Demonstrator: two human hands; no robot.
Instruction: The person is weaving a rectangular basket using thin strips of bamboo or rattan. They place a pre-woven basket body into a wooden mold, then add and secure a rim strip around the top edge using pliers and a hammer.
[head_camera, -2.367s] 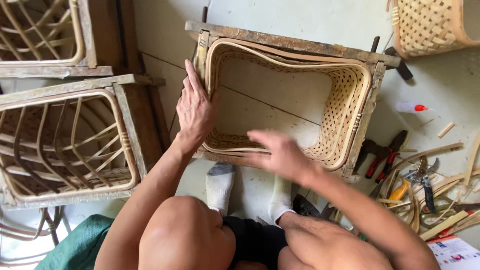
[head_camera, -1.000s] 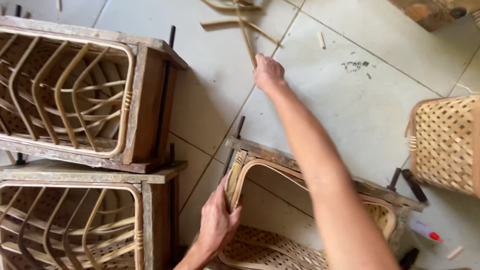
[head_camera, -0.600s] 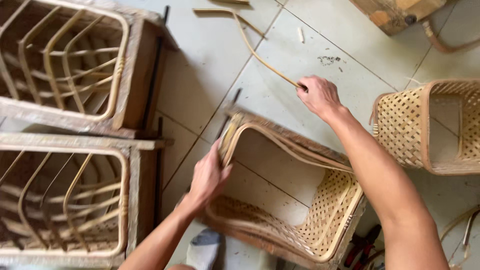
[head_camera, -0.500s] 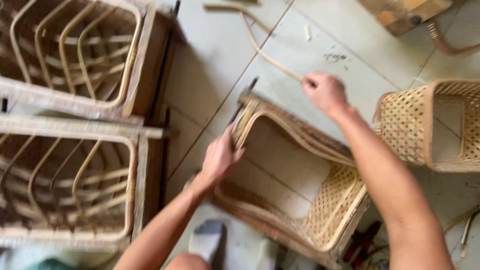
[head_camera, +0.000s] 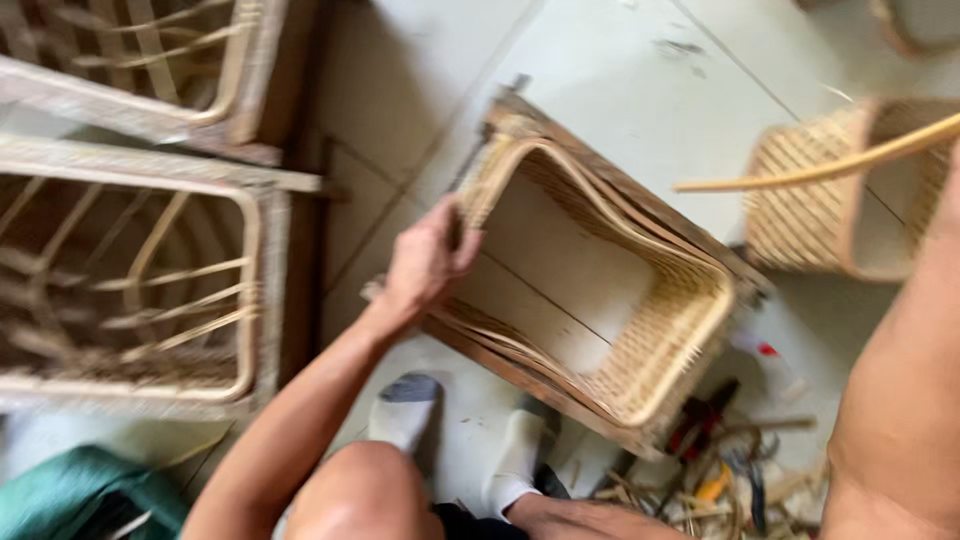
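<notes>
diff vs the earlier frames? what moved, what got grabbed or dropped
The right arm has pulled back toward the body, bringing the long cane strip picked up off the floor; its hand is now out of frame. Unchanged: the left hand stays on the rim of the woven basket, wooden frames alongside.

i see a pale straw-yellow woven basket (head_camera: 640, 330) with a fine criss-cross weave, set in a brown wooden frame (head_camera: 620, 190). the second woven basket (head_camera: 830, 200) shows the same tan lattice. the rattan strip (head_camera: 820, 165) is golden yellow. the floor (head_camera: 600, 60) is light grey tile with thin dark seams. my socks (head_camera: 405, 415) are white with grey toes. the cloth (head_camera: 70, 495) is green. the slatted frames (head_camera: 140, 280) are beige.
</notes>
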